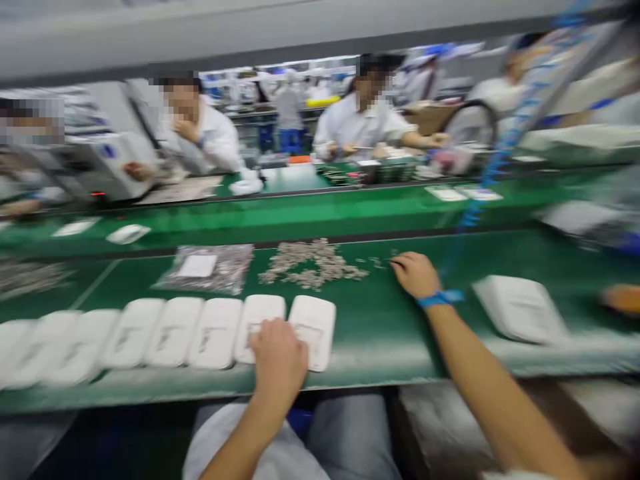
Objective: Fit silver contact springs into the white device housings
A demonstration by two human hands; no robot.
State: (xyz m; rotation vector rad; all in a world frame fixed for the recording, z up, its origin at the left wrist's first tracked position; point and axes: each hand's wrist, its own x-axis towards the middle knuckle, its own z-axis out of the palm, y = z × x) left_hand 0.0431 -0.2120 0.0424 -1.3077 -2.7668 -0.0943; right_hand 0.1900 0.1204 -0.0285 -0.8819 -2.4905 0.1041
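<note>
My left hand [280, 357] rests over the two rightmost pieces in a row of white plastic covers [216, 333], its fingers curled down. What is under the fingertips is hidden. Stretched forward over the green bench, my right hand [416, 275] has a blue wristband [441, 298] and its fingers pressed together. Any small thing in that pinch is too blurred to name. To its left lie a few scattered bits and a heap of small grey-brown parts [315, 263]. The rightmost white cover [316, 331] lies flat beside my left hand.
A clear plastic bag of small parts [207, 270] lies behind the row. At right sits a stack of white covers [520, 308]. A blue coiled cord [500, 157] hangs there. Beyond runs a green conveyor belt [300, 207] with white pieces; people in white work across it.
</note>
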